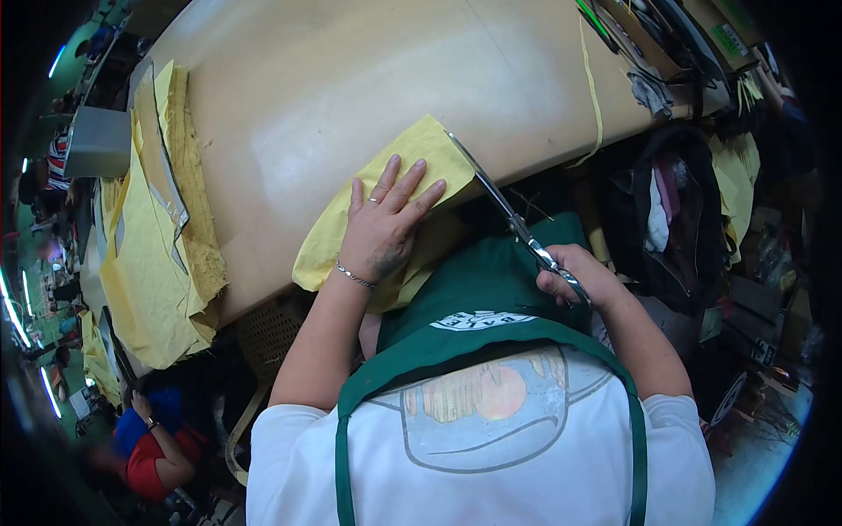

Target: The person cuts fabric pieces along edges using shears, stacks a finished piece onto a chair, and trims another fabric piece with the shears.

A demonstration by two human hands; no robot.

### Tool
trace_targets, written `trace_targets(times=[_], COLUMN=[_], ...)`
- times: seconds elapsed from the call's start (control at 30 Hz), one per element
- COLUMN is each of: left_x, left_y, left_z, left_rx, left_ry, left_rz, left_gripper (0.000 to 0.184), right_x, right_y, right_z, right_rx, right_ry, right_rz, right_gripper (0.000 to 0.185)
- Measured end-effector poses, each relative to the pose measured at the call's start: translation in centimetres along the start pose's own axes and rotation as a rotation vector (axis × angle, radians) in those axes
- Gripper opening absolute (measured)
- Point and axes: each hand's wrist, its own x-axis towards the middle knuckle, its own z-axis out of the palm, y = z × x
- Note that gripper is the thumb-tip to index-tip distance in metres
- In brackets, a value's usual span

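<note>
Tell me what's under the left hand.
The left hand lies, fingers spread, on yellow cloth that overlaps the edge of the table. Whatever is directly beneath the palm is covered, and the cloth hides the tabletop below it.

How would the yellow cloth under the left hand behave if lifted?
Probably floppy: the yellow cloth droops over the edge of the table. Likely light, since it looks thin. Pushed, its margins beyond the left hand may fold.
</note>
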Motion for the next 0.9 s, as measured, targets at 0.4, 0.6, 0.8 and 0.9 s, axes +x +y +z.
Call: trace_targets(times=[0.4,0.6,0.8,0.9], left_x=[0.0,0.0,-0.2,-0.2], left_y=[0.1,0.1,-0.1,0.0], left_z=[-0.1,-0.2,0.0,-0.1], left_rx=[0.004,0.004,0.022,0.027], left_ry=[-0.005,-0.009,-0.011,-0.015], left_rz=[0.000,0.000,0.025,0.019], left_gripper=[0.045,0.043,0.044,0.044], right_x=[-0.6,-0.3,1.8,2.0], right_y=[0.1,-0.5,-2.2,-2.3], right_z=[0.9,-0.1,-0.1,0.0], right_rx=[-0.048,-0.090,-0.144,-0.128], right_ry=[0.081,0.017,-0.003,0.032], right_rz=[0.097,0.064,-0.021,-0.006], right_gripper=[0.059,0.059,0.068,0.065])
